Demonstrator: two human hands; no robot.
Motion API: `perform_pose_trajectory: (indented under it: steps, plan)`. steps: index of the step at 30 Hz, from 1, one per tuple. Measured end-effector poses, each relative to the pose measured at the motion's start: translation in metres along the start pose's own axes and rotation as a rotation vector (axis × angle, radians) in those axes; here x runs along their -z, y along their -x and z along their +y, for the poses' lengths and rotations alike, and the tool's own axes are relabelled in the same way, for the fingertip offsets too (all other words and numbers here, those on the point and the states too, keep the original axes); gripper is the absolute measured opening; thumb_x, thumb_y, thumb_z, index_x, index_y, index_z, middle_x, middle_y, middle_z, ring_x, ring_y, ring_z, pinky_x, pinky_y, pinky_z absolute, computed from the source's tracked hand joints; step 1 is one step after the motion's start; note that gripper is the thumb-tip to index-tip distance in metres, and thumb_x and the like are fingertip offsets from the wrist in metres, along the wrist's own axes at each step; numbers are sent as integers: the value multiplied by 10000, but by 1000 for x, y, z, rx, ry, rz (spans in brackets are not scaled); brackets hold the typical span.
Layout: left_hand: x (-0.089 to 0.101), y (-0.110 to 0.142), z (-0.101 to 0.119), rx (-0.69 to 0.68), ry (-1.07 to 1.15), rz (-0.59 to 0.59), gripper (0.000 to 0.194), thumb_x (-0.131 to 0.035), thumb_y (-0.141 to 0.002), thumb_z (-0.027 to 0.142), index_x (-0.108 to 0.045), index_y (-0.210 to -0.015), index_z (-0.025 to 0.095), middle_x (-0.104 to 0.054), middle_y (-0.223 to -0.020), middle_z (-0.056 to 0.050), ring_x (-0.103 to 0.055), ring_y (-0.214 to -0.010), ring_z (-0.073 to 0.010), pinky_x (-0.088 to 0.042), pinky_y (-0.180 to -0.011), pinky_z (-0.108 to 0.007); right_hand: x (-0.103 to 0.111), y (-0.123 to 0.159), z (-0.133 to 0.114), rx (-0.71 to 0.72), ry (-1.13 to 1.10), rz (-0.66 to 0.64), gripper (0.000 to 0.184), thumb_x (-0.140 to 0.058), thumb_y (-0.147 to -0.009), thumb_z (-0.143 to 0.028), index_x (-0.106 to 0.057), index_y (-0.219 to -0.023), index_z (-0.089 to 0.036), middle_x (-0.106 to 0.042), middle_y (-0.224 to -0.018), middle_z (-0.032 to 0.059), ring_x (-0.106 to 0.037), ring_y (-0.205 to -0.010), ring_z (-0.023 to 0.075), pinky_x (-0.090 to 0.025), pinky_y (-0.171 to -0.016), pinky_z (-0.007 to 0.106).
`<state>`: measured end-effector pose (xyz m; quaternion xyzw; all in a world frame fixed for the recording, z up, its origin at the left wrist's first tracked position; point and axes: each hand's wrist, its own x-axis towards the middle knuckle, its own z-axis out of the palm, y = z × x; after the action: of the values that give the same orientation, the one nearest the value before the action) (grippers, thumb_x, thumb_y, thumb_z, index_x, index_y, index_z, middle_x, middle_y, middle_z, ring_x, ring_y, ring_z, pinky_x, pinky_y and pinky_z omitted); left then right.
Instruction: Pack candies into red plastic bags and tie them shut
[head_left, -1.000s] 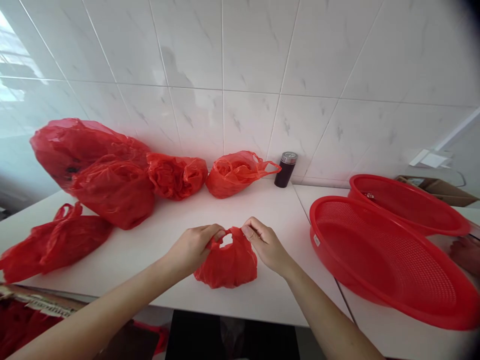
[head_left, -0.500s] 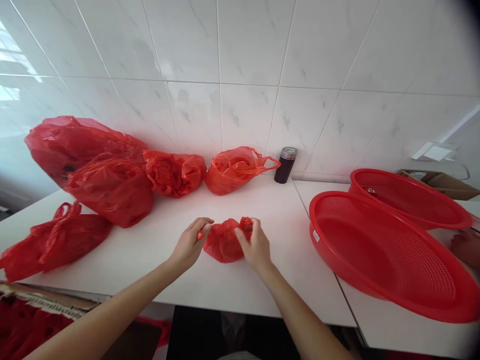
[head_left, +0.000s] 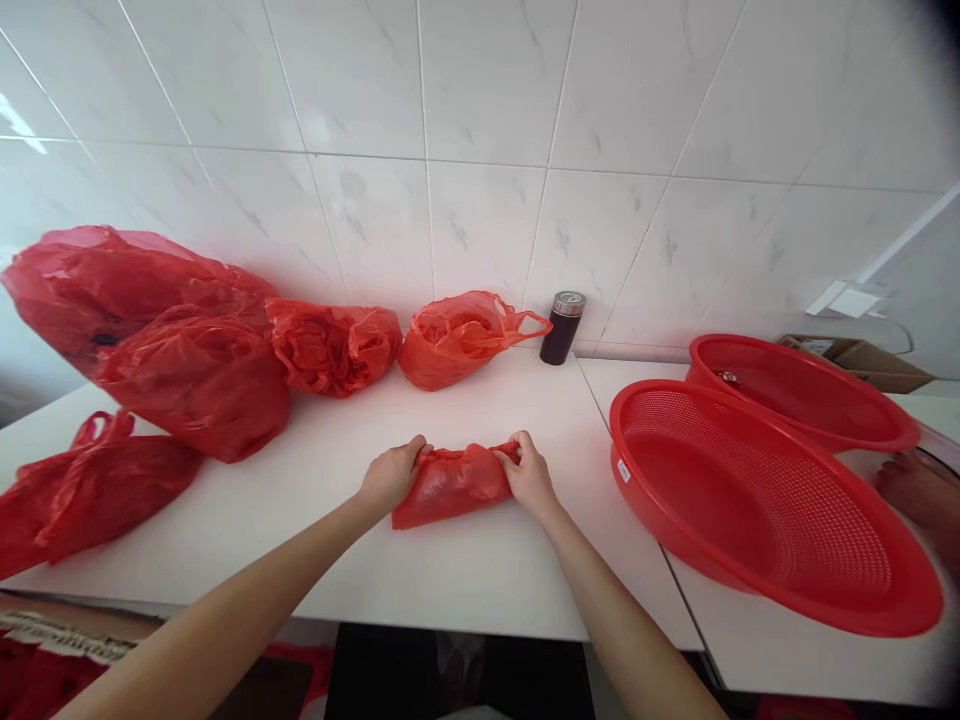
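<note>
A small red plastic bag (head_left: 454,488) lies on the white table in front of me, its top edge stretched sideways between my hands. My left hand (head_left: 395,474) pinches the left end of that edge, thumb and fingers closed on the plastic. At the other end my right hand (head_left: 529,474) grips the edge the same way. The bag bulges in the middle; what it holds cannot be made out. Behind it, nearer the wall, sits another red plastic bag (head_left: 450,350) with its handle loop pointing right.
More filled red bags (head_left: 195,380) crowd the table's left side. A dark thermos (head_left: 562,330) stands by the tiled wall. Two red perforated basins (head_left: 705,500) occupy the right, with a cardboard box (head_left: 862,362) behind. Another person's hand (head_left: 919,490) shows at the right edge.
The small bag's bunched top has been pulled out wide and straight. My hands have moved slightly apart, both now gripping its edge. The view has shifted a little to the right.
</note>
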<state>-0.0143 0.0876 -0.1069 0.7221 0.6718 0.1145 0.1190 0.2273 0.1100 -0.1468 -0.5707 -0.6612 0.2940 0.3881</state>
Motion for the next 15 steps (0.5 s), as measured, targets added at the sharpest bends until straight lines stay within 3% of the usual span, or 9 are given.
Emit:
perform_pose_trajectory:
  steps: [7, 15]
  plan:
    - [-17, -23, -6, 10, -164, -47, 261, -304, -952, 332, -542, -976, 230, -703, -960, -84, -642, -770, -231, -398, -637, -311, -15, -13, 3, 10, 209, 8, 65, -465, -857, -313, -443, -861, -252, -582, -680, -30, -491, -577, 173, -291, -569, 263]
    - [-30, -22, -8, 1, -266, -45, 266, -296, -967, 314, -528, -1038, 208, -674, -992, -109, -652, -812, -239, -406, -652, -318, -21, -15, 5, 52, 295, 35, 26, -438, -867, -229, -425, -845, -230, -573, -716, -3, -435, -595, 166, -260, -608, 283]
